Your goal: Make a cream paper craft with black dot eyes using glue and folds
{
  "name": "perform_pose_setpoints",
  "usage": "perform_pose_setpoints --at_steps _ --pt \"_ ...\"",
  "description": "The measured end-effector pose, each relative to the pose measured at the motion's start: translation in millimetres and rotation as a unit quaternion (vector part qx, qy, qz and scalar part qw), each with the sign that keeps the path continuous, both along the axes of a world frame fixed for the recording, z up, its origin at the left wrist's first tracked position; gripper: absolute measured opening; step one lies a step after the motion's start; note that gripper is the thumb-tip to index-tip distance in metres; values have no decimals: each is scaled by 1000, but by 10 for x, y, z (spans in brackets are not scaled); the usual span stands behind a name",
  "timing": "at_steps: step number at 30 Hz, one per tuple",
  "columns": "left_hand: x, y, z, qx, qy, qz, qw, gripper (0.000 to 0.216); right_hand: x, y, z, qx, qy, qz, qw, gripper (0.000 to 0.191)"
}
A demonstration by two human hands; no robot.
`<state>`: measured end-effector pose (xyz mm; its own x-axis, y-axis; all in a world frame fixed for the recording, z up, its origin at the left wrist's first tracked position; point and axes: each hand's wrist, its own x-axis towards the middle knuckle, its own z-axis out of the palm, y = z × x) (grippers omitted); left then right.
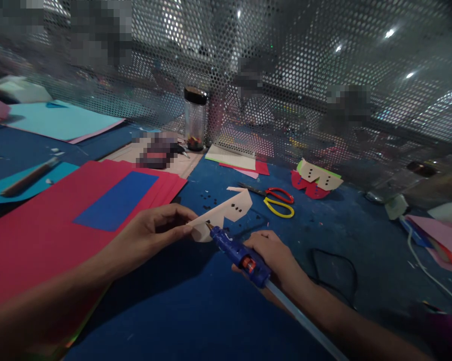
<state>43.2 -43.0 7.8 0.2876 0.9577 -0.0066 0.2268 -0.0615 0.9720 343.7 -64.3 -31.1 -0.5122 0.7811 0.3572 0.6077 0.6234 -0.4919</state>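
Between the fingers and thumb of my left hand (161,228) is one end of a cream paper cutout (239,203), with several dark dots stuck on it. My right hand (273,250) is wrapped around a blue hot glue gun (229,245), and a long clear glue stick (304,321) sticks out of its back. The gun's nozzle points at the paper near my left fingertips; whether it touches cannot be made out. Scissors (273,195) with one red and one yellow handle lie just beyond the cutout. Small black bits (208,200) are scattered on the table behind it.
Red sheets (33,240) with a blue paper piece (116,200) lie at left. A lidded jar (195,120) stands before the perforated metal screen (286,65). Finished-looking paper cutouts (316,179) rest at back right. A black cord (334,255) loops near my right arm.
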Motion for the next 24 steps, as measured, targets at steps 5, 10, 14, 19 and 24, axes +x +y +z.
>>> perform_pose_setpoints --at_steps 5,10,14,19,24 --pt "1 -14 11 4 -1 -8 1000 26 4 18 30 3 -8 6 1000 28" --pt "-6 -17 16 1 1 -23 1000 27 -1 30 47 4 -17 9 1000 26" --pt "-9 -5 8 2 10 -6 1000 27 -7 33 49 -7 -24 -17 1000 22" --pt "-4 3 5 5 4 4 1000 27 9 32 47 -7 -21 -24 999 22" --pt "-2 7 12 4 2 2 1000 27 18 39 24 -3 -23 -34 999 21"
